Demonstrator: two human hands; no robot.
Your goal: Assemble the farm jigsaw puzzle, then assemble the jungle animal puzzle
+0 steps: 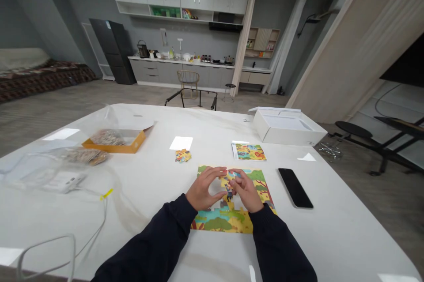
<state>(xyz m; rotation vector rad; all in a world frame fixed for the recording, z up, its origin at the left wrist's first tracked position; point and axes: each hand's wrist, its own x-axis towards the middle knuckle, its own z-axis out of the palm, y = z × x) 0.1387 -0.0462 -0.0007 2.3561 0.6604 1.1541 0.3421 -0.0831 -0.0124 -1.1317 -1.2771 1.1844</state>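
Observation:
On the white table in front of me lies a colourful jigsaw puzzle [217,223], largely assembled, with greenery, blue water and yellow ground. Just over its middle, both hands hold a small joined cluster of puzzle pieces [228,187] showing a figure. My left hand [203,188] curves round the cluster's left side, its fingers at the top and its thumb lower down. From the right, my right hand [247,191] pinches the cluster between thumb and fingers. The hands and the cluster hide part of the puzzle. Several loose puzzle pieces [183,155] sit in a group farther left.
A picture card [250,151] lies beyond the puzzle, and a black phone [295,188] to its right. An orange box tray [132,143] and plastic bags of pieces [84,156] stand left, near a white cable [104,216]. A white box [288,127] stands back right.

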